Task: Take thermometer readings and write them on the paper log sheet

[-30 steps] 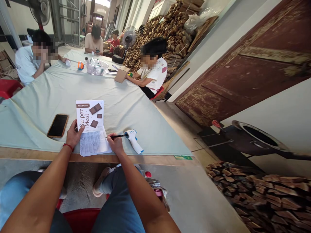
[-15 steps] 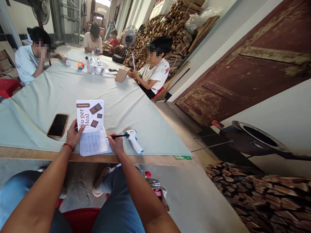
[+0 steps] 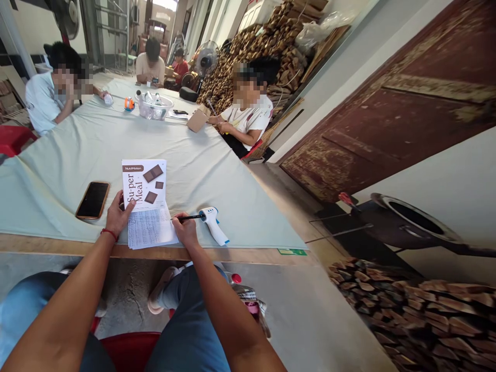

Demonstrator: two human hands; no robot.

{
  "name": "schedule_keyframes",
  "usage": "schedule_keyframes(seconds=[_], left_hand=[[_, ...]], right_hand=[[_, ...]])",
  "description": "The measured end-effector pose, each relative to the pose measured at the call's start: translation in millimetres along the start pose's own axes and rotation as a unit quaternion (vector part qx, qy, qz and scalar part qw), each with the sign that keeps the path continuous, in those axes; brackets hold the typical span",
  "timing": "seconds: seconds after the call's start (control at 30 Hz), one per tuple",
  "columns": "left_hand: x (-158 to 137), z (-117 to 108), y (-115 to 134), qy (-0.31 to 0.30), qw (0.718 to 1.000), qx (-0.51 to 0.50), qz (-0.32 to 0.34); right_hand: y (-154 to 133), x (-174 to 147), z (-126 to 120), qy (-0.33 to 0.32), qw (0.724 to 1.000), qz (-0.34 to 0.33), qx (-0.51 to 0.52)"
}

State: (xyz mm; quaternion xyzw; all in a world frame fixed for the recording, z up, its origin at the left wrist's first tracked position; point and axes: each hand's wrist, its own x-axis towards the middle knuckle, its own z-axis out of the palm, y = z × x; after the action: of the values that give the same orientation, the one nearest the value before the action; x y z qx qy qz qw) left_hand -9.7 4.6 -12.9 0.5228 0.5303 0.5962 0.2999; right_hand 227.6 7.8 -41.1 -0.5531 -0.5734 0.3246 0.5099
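Observation:
A notepad [image 3: 152, 227] lies open near the table's front edge, its page covered in handwriting and its printed cover [image 3: 144, 182] folded up away from me. My left hand [image 3: 119, 214] grips the notepad's left side, thumb on top near the fold. In my right hand [image 3: 185, 230] is a dark pen [image 3: 190, 217], its tip end over the right edge of the page. Just right of that hand lies a white and blue infrared thermometer [image 3: 213, 226]. A phone [image 3: 93, 200] rests face up left of my left hand.
A light green cloth [image 3: 186, 150] covers the table. Farther back stand a clear plastic basket [image 3: 153, 107] with bottles, an orange object [image 3: 129, 104] and a cardboard box [image 3: 198, 118]. Several people sit around the far part. Stacked firewood [image 3: 426, 315] and a wok [image 3: 414, 219] are at right.
My hands and the notepad stay almost still. The person at the right has lowered a long light object and brought both hands together by the cardboard box, which has shifted slightly.

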Motion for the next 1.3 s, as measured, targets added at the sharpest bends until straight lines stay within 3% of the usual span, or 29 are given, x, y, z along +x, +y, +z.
schedule_keyframes(seconds=[0.1,0.17,0.33,0.43,0.53,0.6,0.7,0.8,0.87,0.93,1.0,1.07,1.17,1.3], left_hand=[[0.4,0.2,0.1,-0.002,1.0,-0.007,0.002],[0.7,0.1,-0.2,0.0,1.0,-0.008,0.005],[2.4,-1.4,-3.4,0.009,1.0,-0.004,0.006],[4.2,-2.6,-4.7,0.011,1.0,-0.012,0.001],[5.5,-3.7,-3.8,0.011,1.0,-0.019,0.009],[6.0,-4.6,-2.3,0.008,1.0,-0.017,0.018],[6.9,-6.2,-0.8,0.005,1.0,-0.008,0.025],[8.7,-8.1,-1.2,0.004,1.0,0.003,0.022],[10.2,-9.0,-1.8,0.003,1.0,0.008,0.021],[11.4,-9.6,-1.7,0.005,1.0,0.012,0.024],[12.3,-10.2,-0.9,0.006,0.999,0.018,0.029],[12.8,-10.8,0.3,0.007,0.999,0.023,0.033],[13.6,-11.7,0.7,0.007,0.999,0.026,0.03],[14.7,-12.7,-1.2,0.007,0.999,0.035,0.02]], right_hand=[[4.9,3.3,-7.9,0.024,0.998,-0.056,-0.025],[7.8,7.7,-17.0,0.005,0.989,-0.111,-0.093],[7.1,19.2,-33.8,-0.095,0.92,-0.163,-0.344],[-1.2,18.9,-39.9,-0.11,0.89,-0.167,-0.409],[-10.0,12.4,-55.2,-0.035,0.885,-0.12,-0.449],[-12.9,8.0,-70.4,0.037,0.878,-0.035,-0.477],[-13.3,6.4,-90.3,0.037,0.871,0.088,-0.482],[-17.1,9.6,-92.3,-0.002,0.915,0.123,-0.384],[-27.0,10.9,-79.7,0.003,0.969,0.106,-0.224],[-44.5,10.0,-57.4,0.0,0.998,0.065,-0.016],[-67.7,8.0,-29.5,-0.042,0.986,0.052,0.15],[-91.7,7.5,-1.2,-0.106,0.963,0.054,0.242],[-116.9,11.5,33.4,-0.126,0.953,0.016,0.274],[-120.9,18.9,59.3,-0.101,0.949,0.018,0.299]])
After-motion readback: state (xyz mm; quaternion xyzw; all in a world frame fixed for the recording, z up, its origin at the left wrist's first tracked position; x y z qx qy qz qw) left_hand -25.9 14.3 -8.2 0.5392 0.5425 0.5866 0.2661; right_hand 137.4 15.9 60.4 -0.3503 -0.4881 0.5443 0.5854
